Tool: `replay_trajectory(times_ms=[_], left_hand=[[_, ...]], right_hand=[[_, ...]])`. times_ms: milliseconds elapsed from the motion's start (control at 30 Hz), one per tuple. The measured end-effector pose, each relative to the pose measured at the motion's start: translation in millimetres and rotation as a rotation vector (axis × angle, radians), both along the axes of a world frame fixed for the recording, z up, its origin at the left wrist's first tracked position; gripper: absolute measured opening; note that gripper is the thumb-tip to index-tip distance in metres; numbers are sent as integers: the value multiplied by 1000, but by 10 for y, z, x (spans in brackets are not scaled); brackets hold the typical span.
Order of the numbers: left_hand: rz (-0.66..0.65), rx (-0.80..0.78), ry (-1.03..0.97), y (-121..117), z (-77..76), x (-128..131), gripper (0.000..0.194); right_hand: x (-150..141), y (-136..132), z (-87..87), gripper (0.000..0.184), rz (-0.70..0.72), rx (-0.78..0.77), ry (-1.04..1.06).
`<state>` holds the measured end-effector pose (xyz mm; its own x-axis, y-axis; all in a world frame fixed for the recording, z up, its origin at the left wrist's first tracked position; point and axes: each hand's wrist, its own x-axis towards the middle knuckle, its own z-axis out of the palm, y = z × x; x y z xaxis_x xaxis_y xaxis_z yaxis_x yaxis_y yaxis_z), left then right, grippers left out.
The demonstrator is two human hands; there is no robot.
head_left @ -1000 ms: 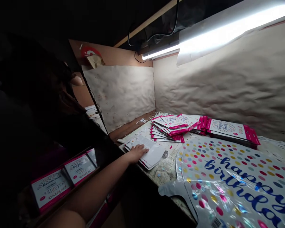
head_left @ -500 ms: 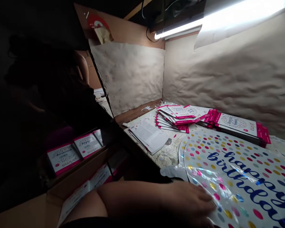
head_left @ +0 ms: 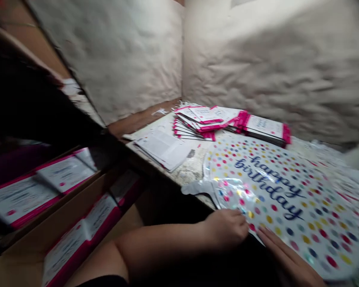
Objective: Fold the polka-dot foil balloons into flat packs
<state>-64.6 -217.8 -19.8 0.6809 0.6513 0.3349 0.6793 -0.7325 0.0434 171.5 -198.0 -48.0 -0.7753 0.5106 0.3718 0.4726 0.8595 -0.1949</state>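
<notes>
Wrinkly brown paper (head_left: 107,52) covers the walls at the top of the frame. At the lower left, a cardboard box (head_left: 6,251) holds white packs with pink edges (head_left: 77,239). Right of the box, a white paper pack (head_left: 164,149) lies on a speckled table (head_left: 187,171), and no hand is on it now. Behind it, at the top middle, more pink-edged packs (head_left: 197,121) sit in a messy pile.

Both hands have moved over to the big foil balloon (head_left: 281,199), which lies flat at the right, with dots and blue "happy birthday" words. The left hand (head_left: 225,229) is curled at the balloon's lower edge, but I cannot tell if it is pinching. The right hand (head_left: 287,255) is open, with its fingers (head_left: 269,235) stretched out on the foil. The two hands are near each other but apart.
</notes>
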Motion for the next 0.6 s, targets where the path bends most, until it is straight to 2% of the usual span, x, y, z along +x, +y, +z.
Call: replay_trajectory(times_ms=[133,267,400,533,600], left_hand=[[5,-50,-111,50,3,-8,24],[19,-126,-142,48,86,24,27],[87,-296,-153,104,247,66,22],[173,-550,-197,344,470,15,18],[208,-662,-233,482,582,0,18]], right_hand=[[-57,-55,201,55,-118,-102,-11],[-133,-44,385,35,-271,-324,83],[-188,-2,522,19,-360,-549,250],[-225,119,579,10,-438,-714,369],[-250,195,601,14,-469,-850,383]])
